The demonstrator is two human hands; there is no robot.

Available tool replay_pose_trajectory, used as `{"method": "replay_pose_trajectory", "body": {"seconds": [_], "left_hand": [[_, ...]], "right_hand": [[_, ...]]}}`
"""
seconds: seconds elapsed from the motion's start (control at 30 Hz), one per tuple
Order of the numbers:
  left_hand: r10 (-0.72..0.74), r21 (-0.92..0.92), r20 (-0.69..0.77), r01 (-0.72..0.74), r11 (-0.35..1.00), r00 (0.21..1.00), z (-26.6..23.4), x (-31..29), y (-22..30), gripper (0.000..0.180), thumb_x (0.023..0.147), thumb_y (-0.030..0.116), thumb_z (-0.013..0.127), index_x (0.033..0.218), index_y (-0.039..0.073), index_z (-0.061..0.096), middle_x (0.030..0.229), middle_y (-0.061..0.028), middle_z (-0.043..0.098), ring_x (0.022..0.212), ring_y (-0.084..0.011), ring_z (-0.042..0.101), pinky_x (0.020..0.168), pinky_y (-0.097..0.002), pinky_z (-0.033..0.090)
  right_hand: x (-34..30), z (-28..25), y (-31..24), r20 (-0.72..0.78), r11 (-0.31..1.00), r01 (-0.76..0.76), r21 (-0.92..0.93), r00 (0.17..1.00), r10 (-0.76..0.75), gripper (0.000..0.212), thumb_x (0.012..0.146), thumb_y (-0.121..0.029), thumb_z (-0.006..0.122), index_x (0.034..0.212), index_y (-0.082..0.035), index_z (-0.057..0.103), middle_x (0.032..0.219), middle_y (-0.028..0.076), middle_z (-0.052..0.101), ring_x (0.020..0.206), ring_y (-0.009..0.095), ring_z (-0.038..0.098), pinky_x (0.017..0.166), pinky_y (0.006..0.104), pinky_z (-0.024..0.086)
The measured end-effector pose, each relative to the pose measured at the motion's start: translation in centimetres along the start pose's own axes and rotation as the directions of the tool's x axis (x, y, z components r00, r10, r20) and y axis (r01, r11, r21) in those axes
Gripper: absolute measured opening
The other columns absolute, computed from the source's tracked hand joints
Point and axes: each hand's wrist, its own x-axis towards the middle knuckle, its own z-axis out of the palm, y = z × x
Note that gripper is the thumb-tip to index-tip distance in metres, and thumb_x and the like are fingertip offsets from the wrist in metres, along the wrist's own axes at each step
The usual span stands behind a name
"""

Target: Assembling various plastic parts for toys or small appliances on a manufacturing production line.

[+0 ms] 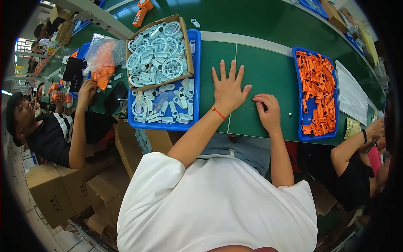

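Observation:
My left hand (228,87) lies flat on the green tabletop (216,54), fingers spread and nothing in it; a red cord circles its wrist. Just to its right, my right hand (268,110) rests near the table's front edge. Its fingers curl in loosely, and no object shows in them. Beside my left hand is a blue tray (196,84) with loose light-blue plastic parts (173,108). An open cardboard box (184,46) full of light-blue rings and strips sits on that tray. Right of my right hand, another blue tray (297,75) holds many orange plastic parts (317,84).
An orange handheld tool (142,12) and one loose light-blue part (195,22) lie toward the back. White sheets (352,90) are beside the orange parts' tray. Co-workers sit left and right; the left one's hand (87,90) is near a bag of orange parts (103,63). Cartons (63,191) stand lower left.

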Motion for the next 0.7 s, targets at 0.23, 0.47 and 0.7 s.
{"method": "replay_pose_trajectory", "body": {"seconds": [0.23, 0.47, 0.7], "left_hand": [[0.000, -0.001, -0.006, 0.000, 1.000, 1.000, 0.2, 0.0, 0.0, 0.062, 0.083, 0.046, 0.052, 0.133, 0.010, 0.043, 0.141, -0.0150, 0.032, 0.132, -0.0429, 0.020, 0.104, -0.0621, 0.011], [-0.008, -0.017, -0.025, 0.008, 1.000, 1.000, -0.6, 0.2, -0.1, 0.057, 0.083, 0.041, 0.053, 0.131, 0.010, 0.045, 0.139, -0.0156, 0.035, 0.131, -0.0427, 0.023, 0.104, -0.0621, 0.012], [0.082, -0.261, -0.177, -0.127, 0.957, 0.981, -0.4, -1.0, 0.2, 0.022, 0.081, 0.028, 0.058, 0.092, 0.010, 0.064, 0.109, -0.0095, 0.058, 0.116, -0.0337, 0.045, 0.100, -0.0570, 0.025]], "right_hand": [[0.0, 0.0, -0.1, -0.004, 1.000, -0.002, 0.001, 1.000, 0.002, 0.009, 0.076, -0.002, 0.059, 0.082, -0.007, 0.064, 0.089, 0.005, 0.064, 0.082, 0.023, 0.056, 0.074, 0.0326, 0.042], [0.3, 0.1, -0.2, 0.019, 1.000, 0.004, 0.012, 1.000, -0.005, 0.010, 0.076, -0.002, 0.058, 0.082, -0.007, 0.064, 0.090, 0.006, 0.063, 0.083, 0.024, 0.057, 0.075, 0.0332, 0.042], [-0.4, -0.1, 0.0, 0.042, 1.000, 0.020, -0.002, 0.999, -0.020, 0.007, 0.078, -0.001, 0.057, 0.082, -0.003, 0.062, 0.090, 0.009, 0.063, 0.088, 0.025, 0.058, 0.080, 0.0331, 0.043]]}}
